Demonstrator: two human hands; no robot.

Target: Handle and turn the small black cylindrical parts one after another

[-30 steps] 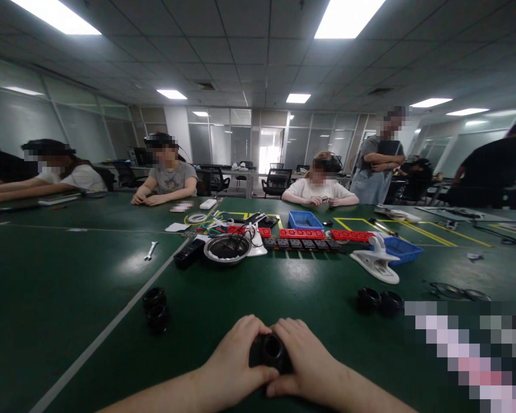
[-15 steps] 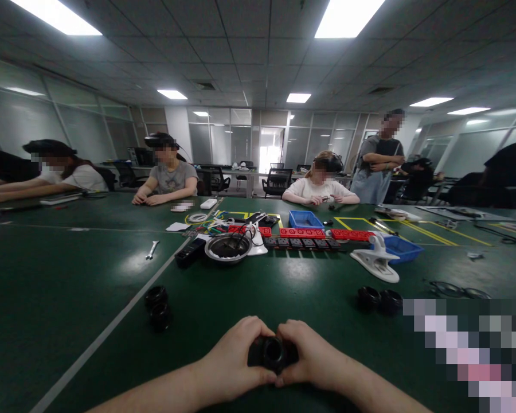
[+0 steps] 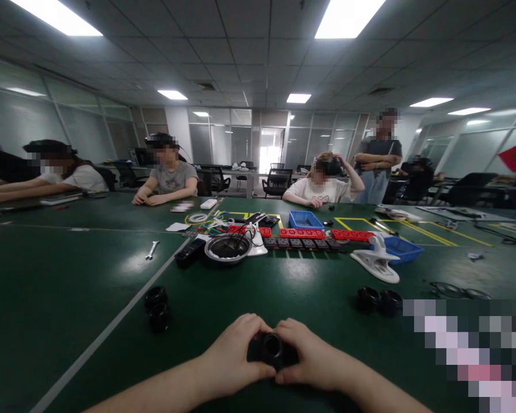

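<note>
Black and hollow: one ring-shaped part (image 3: pixel 272 346), its open bore facing up toward the wearer, sits cupped between two bare hands. Left hand (image 3: pixel 236 358) at its 9 o'clock, right hand (image 3: pixel 312 358) at its 3; both grasp it, fingers curving in near 12, thumb tips almost meeting near 6. Neither hand clearly nearer. Long axis seems to follow the bore; flanks hidden, so length uncertain, as is contact with the green tabletop (image 3: pixel 206 310).

Two similar black parts (image 3: pixel 157 310) bunched between 9 and 10 o'clock, well apart from the left hand; a second black pair (image 3: pixel 387 303) side by side at 2.

Farther out: open-ended wrench (image 3: pixel 152 250) at 10, silver-rimmed bowl (image 3: pixel 227 263) at 11, red socket strips (image 3: pixel 301 234) between 12 and 1, white clip base (image 3: pixel 376 261) past 1, blue tray (image 3: pixel 406 256) just beside it.
</note>
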